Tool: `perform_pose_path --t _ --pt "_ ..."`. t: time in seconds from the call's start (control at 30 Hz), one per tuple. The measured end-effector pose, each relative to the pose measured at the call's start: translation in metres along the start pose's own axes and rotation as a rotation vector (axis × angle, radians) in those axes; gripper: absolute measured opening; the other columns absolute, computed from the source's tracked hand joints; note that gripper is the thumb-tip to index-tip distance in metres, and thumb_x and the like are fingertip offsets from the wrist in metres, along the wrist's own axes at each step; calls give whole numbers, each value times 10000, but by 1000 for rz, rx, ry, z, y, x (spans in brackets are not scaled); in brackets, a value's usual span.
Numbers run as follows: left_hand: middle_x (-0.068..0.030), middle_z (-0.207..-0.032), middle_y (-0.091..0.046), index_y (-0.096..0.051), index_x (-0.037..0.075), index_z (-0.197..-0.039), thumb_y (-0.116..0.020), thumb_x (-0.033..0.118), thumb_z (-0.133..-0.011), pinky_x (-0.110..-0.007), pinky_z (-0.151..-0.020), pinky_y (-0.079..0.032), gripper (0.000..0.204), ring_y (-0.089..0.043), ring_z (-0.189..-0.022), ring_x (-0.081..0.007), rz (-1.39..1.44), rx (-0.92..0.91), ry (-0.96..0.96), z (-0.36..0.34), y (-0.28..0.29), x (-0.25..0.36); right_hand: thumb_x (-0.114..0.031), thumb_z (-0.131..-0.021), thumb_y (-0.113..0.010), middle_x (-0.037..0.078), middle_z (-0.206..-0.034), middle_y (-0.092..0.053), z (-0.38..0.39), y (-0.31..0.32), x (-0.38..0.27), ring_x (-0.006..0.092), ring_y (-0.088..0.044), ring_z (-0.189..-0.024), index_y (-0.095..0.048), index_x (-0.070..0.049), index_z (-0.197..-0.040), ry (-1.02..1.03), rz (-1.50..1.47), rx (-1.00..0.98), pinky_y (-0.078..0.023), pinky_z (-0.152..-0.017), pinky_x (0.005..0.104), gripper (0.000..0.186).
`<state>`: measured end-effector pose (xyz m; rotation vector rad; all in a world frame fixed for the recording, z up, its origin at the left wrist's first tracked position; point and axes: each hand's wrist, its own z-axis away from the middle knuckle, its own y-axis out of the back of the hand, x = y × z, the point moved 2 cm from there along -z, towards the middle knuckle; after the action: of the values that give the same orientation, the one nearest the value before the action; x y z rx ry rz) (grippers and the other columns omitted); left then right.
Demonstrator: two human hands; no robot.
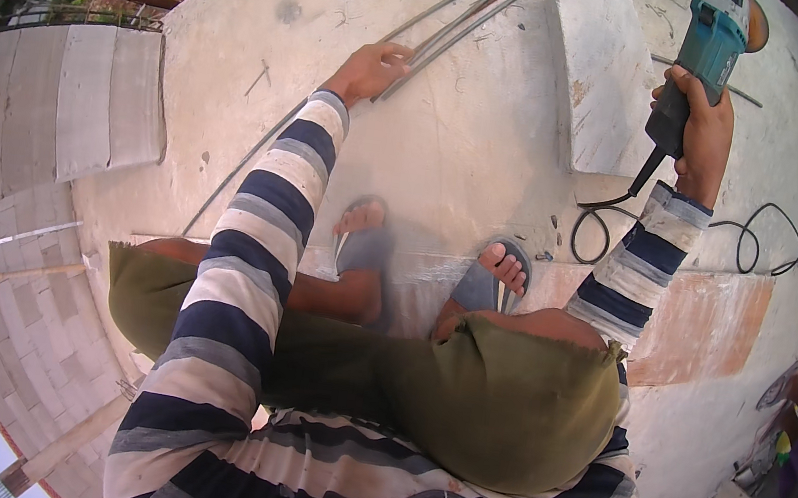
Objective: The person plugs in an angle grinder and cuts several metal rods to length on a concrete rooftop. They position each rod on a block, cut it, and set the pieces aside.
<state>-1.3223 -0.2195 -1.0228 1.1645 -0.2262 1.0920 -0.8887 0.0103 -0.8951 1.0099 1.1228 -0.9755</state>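
Observation:
My right hand (701, 123) grips the dark handle of a teal angle grinder (711, 50), held up at the upper right. Its round orange-brown disc (757, 26) points away from me, and a black power cord (647, 171) hangs from the handle's rear. At the upper middle, my left hand (374, 72) is closed at a small bundle of thin steel rods (454, 45) lying slantwise on the pale floor. One longer rod (245, 164) runs from under that hand toward my left knee. Its fingertips are partly hidden against the rods.
A thick whitish slab (597, 84) lies between the rods and the grinder. Loops of black cord (590, 236) rest on the floor near my right foot. A reddish-brown board (702, 324) lies to the right. Grey block walling (65, 104) stands at left; assorted items crowd the lower right.

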Motion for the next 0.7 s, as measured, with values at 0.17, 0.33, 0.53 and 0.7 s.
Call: perform_pose_path --t 0.17,0.33,0.53,0.7 --pt "-208 -1252 -738 -780 112 -1280 -731 247 -980 -498 -1057 -534 332 -682 -1191 -424 -194 378 -36 0 -37 -23 -227 -924 -786 141 -849 -753 14 3 -12 211 -741 -711 -651 12 -1125 3 -23 38 -603 -684 338 340" --pt "-151 -1179 -747 -794 95 -1175 -733 243 -992 -500 -1039 -509 244 -661 -1185 -376 -384 613 -80 7 -35 -47 -196 -923 -791 136 -846 -746 28 15 -5 209 -739 -709 -652 9 -1131 -11 -58 53 -602 -678 334 323" --pt "-130 -1033 -751 -781 66 -1077 -702 236 -1039 -458 -896 -522 191 -666 -980 -329 -242 600 -450 -25 -63 33 -160 -925 -795 122 -845 -738 50 36 -9 199 -741 -719 -628 7 -1167 34 -109 126 -602 -675 332 338" --pt "-104 -972 -741 -778 79 -1035 -730 215 -1020 -453 -863 -516 146 -654 -935 -312 -130 412 -941 -54 -121 211 -205 -905 -823 136 -970 -727 75 78 -13 224 -753 -776 -620 25 -1193 71 -101 233 -628 -703 365 421"
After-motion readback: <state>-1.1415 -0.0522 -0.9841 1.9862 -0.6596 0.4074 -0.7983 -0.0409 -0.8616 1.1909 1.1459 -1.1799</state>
